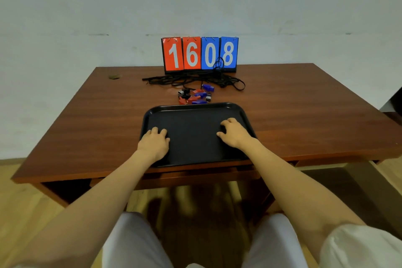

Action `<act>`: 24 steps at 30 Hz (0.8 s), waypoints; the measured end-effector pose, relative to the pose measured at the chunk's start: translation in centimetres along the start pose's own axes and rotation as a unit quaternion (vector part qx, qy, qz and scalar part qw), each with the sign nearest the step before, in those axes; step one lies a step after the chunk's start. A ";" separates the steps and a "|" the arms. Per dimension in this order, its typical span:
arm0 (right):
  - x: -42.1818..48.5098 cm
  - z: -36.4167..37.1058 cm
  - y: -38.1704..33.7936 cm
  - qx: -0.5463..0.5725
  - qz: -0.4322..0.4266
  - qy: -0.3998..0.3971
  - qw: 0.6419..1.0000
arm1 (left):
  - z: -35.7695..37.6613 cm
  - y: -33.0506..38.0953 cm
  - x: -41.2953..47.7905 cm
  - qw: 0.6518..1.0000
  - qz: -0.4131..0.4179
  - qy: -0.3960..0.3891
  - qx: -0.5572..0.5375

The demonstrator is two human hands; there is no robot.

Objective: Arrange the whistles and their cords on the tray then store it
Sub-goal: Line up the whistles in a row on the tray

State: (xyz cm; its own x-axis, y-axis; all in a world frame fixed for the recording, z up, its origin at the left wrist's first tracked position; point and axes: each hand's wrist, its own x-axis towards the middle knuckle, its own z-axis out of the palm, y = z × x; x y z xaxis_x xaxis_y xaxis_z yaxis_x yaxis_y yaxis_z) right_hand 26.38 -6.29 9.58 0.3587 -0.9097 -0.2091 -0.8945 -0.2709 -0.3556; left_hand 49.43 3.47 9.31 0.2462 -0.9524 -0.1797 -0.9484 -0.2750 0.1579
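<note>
Both of our hands lie palm-down on the black tray (196,115): our left hand (154,141) on its near left part, fingers loosely curled and gripping nothing, and our right hand (232,131) on its right part, fingers spread and bent, likewise closed on nothing. We see the tray as a shallow rectangle with rounded corners and a raised rim, lying bare at the near edge of the brown wooden table (293,111), its front rim reaching that edge. Just beyond the far rim lies a loose cluster of small plastic whistles (194,94) in red, blue and black, some touching one another; a single blue whistle (208,87) sits a little apart behind them on the right. Farther back, the black cords (195,80) sprawl in a tangled heap across the table, with one loop standing up against the flip scoreboard (200,53). That scoreboard shows red cards 1 and 6 and blue cards 0 and 8, and stands at the table's far edge by the pale wall.
</note>
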 end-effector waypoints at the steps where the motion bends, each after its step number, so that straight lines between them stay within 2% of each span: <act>1: 0.2 0.0 0.3 -0.020 0.006 0.018 1.000 | -0.1 -0.1 0.2 1.000 0.000 -0.003 0.005; 4: 0.5 0.2 1.2 -0.060 0.008 0.050 0.997 | -0.2 0.3 0.8 1.000 -0.001 -0.003 0.028; 10: 0.6 0.7 1.9 -0.072 0.011 0.078 0.994 | -0.1 1.0 2.5 1.000 -0.005 -0.006 0.025; 24: 0.5 0.6 2.6 -0.056 0.009 0.084 0.995 | 0.7 2.1 2.9 1.000 -0.007 0.018 0.009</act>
State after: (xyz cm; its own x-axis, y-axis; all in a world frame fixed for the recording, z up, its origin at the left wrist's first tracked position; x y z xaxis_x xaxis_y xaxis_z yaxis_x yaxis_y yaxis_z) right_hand 24.43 -7.21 8.02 0.3010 -0.9520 -0.0551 -0.9280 -0.2791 -0.2469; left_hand 48.01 0.22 8.47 0.2668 -0.9526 -0.1462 -0.9481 -0.2867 0.1377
